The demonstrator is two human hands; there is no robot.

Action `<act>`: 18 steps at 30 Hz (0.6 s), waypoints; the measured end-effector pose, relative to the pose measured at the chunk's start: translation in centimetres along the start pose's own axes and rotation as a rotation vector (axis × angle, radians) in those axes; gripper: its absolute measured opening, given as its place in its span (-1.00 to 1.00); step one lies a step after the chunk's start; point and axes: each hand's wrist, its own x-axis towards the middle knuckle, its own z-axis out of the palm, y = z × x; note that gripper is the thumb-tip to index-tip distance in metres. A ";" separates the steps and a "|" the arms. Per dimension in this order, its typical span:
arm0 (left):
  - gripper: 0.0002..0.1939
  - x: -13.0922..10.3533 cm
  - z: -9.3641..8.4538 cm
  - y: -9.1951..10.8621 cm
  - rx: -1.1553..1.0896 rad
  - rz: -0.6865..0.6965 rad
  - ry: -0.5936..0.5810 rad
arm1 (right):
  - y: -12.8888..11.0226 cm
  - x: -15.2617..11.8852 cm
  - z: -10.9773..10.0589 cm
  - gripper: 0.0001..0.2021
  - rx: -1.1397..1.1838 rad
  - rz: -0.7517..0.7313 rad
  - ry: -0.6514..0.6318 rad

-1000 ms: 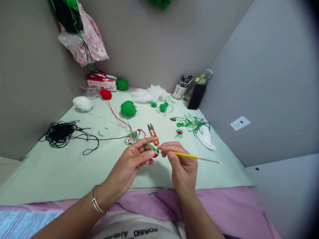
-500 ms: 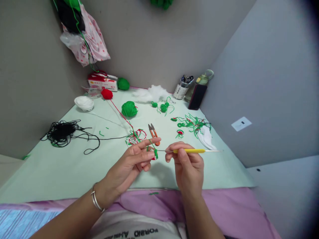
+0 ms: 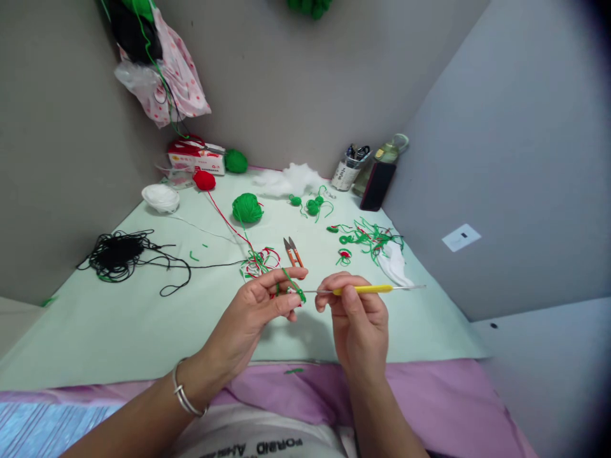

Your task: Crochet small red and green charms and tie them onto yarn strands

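Between the thumb and fingers of my left hand (image 3: 260, 308) is a small green, white and red crochet piece (image 3: 300, 296), partly covered by the thumb. Green yarn runs from it over my raised index finger. My right hand (image 3: 359, 318) pinches a crochet hook (image 3: 370, 289) by its yellow handle, held nearly level. The hook's thin metal end reaches left to the crochet piece; its tip is hidden in the stitches. Just beyond my left fingers lie orange-handled thread snips (image 3: 293, 251) and a tangle of red, white and green yarn (image 3: 260, 262).
Balls of green (image 3: 247, 208), red (image 3: 204, 180) and white yarn (image 3: 161, 198) lie at the back left, black yarn (image 3: 117, 251) at the left. Green scraps (image 3: 370, 238) are on the right. A phone (image 3: 379, 186) leans near a pen cup (image 3: 345, 174) at the back right.
My left hand has turned slightly, and the crochet piece shows more behind the thumb. The hook has shifted a little left with my right hand.
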 end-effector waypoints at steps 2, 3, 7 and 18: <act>-0.64 0.1 -0.1 0.0 0.010 0.010 0.010 | -0.2 -0.1 0.1 -0.79 -0.052 -0.037 0.018; -0.64 0.1 -0.1 0.0 0.014 0.016 0.018 | -0.3 -0.2 0.2 -0.79 -0.102 -0.074 0.026; -0.66 0.2 -0.2 -0.1 0.019 0.031 0.029 | -0.7 -0.8 0.7 -0.78 -0.350 -0.244 0.018; -0.64 0.1 -0.3 0.1 0.035 0.019 0.010 | -0.8 -0.6 0.6 -0.80 -0.271 -0.219 0.025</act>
